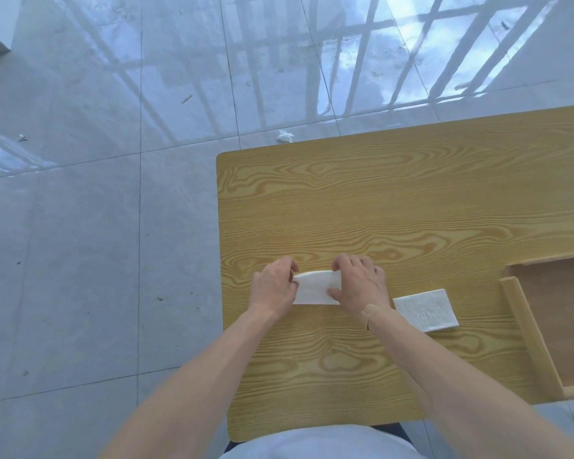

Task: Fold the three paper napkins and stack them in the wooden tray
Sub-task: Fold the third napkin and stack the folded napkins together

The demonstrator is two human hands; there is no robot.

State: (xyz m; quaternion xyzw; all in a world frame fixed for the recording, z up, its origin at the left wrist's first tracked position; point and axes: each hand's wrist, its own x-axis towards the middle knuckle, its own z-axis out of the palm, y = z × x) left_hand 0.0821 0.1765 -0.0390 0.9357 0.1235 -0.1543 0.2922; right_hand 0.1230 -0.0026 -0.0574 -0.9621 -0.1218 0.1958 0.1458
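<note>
While both hands pinch the napkin near the surface's left edge, left hand and right hand hold it flat to crease the fold.

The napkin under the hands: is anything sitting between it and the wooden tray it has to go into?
Yes. A second napkin lies flat on the table, between the napkin being folded and the wooden tray at the right. It is low and easy to pass over. The tray's near rim is raised.

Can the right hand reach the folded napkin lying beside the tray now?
Probably yes. The folded napkin lies just right of the right hand, with only bare table between them. But that hand now holds the napkin being folded.
</note>
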